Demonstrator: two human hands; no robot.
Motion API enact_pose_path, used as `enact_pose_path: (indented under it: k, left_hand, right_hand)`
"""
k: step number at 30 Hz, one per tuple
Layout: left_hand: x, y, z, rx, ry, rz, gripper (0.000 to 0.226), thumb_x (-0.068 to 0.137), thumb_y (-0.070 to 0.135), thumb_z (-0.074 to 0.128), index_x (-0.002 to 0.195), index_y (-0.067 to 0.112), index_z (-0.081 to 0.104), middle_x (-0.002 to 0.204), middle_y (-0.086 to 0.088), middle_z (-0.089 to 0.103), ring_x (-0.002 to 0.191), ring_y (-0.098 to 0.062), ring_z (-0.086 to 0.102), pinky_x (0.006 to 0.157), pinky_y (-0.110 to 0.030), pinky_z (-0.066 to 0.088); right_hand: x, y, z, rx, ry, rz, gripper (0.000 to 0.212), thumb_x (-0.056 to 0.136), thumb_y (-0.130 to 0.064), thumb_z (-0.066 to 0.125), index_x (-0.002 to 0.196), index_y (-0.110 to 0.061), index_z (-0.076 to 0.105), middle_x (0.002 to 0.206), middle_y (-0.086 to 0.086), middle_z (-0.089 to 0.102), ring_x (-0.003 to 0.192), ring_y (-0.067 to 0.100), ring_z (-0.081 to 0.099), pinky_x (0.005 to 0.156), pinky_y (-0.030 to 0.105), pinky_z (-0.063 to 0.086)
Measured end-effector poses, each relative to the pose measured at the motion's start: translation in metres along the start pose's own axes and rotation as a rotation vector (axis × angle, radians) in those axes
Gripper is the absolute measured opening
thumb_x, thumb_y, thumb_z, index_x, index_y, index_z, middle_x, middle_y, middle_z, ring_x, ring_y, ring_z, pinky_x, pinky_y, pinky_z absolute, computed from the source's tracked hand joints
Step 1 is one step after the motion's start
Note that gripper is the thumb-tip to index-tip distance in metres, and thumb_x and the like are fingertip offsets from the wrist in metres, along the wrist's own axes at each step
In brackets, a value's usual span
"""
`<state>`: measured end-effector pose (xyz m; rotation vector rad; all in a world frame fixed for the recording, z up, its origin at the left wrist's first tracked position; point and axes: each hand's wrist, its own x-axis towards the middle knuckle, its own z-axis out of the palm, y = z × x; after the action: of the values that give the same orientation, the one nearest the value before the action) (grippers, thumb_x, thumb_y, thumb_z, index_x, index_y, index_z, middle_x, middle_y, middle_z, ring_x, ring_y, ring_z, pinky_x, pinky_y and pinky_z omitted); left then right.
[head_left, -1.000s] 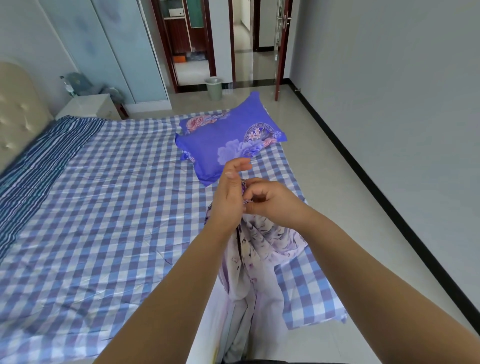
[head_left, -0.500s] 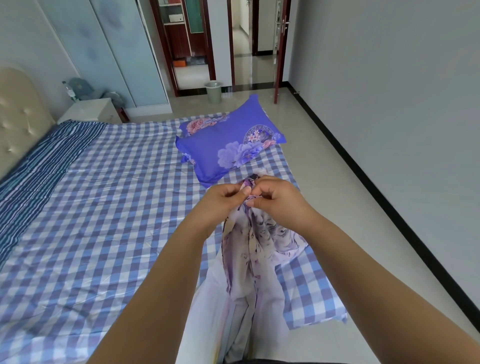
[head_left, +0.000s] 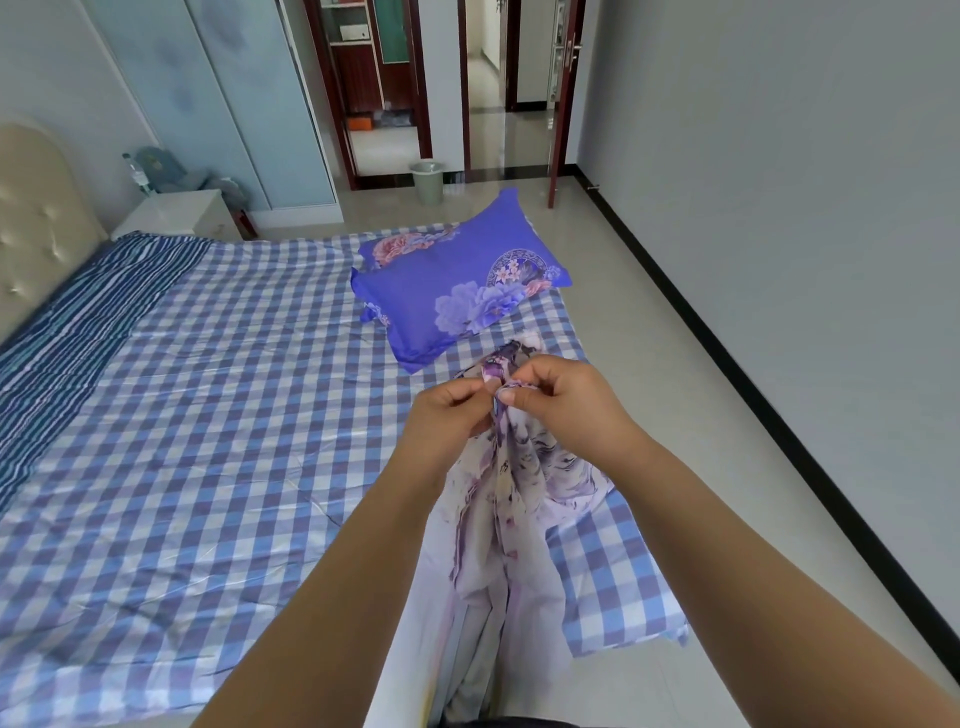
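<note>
A pale floral cloth (head_left: 511, 499), white with purple print, hangs bunched in front of me above the bed's near right corner. My left hand (head_left: 449, 415) pinches its top edge between thumb and fingers. My right hand (head_left: 561, 402) grips the same edge right beside it, fingers curled. The two hands almost touch. The cloth's lower end runs out of view at the bottom. A blue-purple floral pillow (head_left: 457, 283) lies on the bed just beyond my hands.
The bed (head_left: 208, 415) carries a blue and white checked sheet, with a striped part and a padded headboard (head_left: 36, 223) at the left. A white nightstand (head_left: 176, 213) stands behind it. A green bin (head_left: 428, 182) sits by the open doorway. Tiled floor runs along the right wall.
My left hand has dropped from a raised position and now pinches the cloth's edge beside my right hand. Both hands moved slightly down and towards me with the cloth.
</note>
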<state>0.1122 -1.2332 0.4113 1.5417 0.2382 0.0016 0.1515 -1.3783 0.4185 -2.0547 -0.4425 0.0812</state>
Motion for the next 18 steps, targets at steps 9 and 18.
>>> enact_pose_path:
  k: [9, 18]
  left_hand:
    - [-0.007, -0.007, -0.009, 0.199, -0.139, 0.159, 0.021, 0.087, 0.007, 0.065, 0.068, 0.015, 0.062, 0.062, 0.006, 0.057, 0.062, -0.007, 0.05, 0.064, -0.02, 0.046]
    - [-0.011, -0.029, -0.028, 0.002, 0.079, 0.147, 0.024, 0.094, 0.023, 0.056, 0.092, -0.001, 0.053, 0.083, -0.014, 0.053, 0.076, -0.024, 0.05, 0.072, -0.041, 0.047]
  right_hand:
    - [0.001, -0.006, -0.003, -0.23, -0.07, -0.014, 0.026, 0.09, -0.034, 0.062, 0.07, -0.024, 0.048, 0.064, -0.01, 0.05, 0.058, 0.006, 0.045, 0.057, 0.023, 0.035]
    - [-0.003, 0.024, 0.004, -0.293, -0.355, 0.104, 0.036, 0.084, -0.058, 0.057, 0.071, -0.026, 0.048, 0.07, -0.01, 0.05, 0.064, 0.006, 0.048, 0.062, 0.026, 0.036]
